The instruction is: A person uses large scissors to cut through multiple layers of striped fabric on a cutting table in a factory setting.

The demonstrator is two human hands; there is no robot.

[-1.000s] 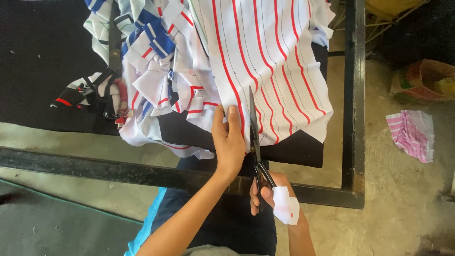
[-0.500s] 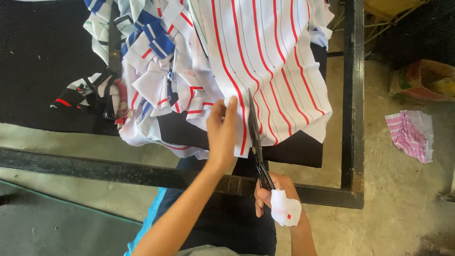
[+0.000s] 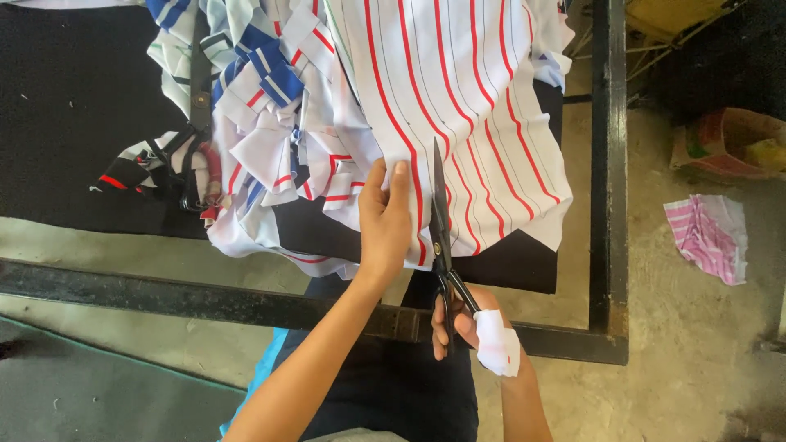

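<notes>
A dusty concrete floor (image 3: 679,368) lies under a desk (image 3: 57,123) with a black top and a heavy dark metal frame (image 3: 606,205). Spread over the desk's near edge is a white cloth with red stripes (image 3: 483,106), and all that follows is placed from it. The scissors (image 3: 440,221) stand with their blades running up into the cloth from its near hem, roughly a third of the way up the visible sheet; judging by that, a cut along a red stripe is begun and most of the length lies uncut above the tip.

The right hand (image 3: 471,323), below the cloth's hem, is closed through the scissor handles, a white bandage wrapped about one finger; the blades look nearly together. The left hand (image 3: 386,221) lies flat, fingers together, pressing the cloth just left of the blades.

Left of the cloth sits a heap of striped scraps (image 3: 270,123) in white, blue and red. Right of it, on the floor, lies a pink striped scrap (image 3: 708,237).
</notes>
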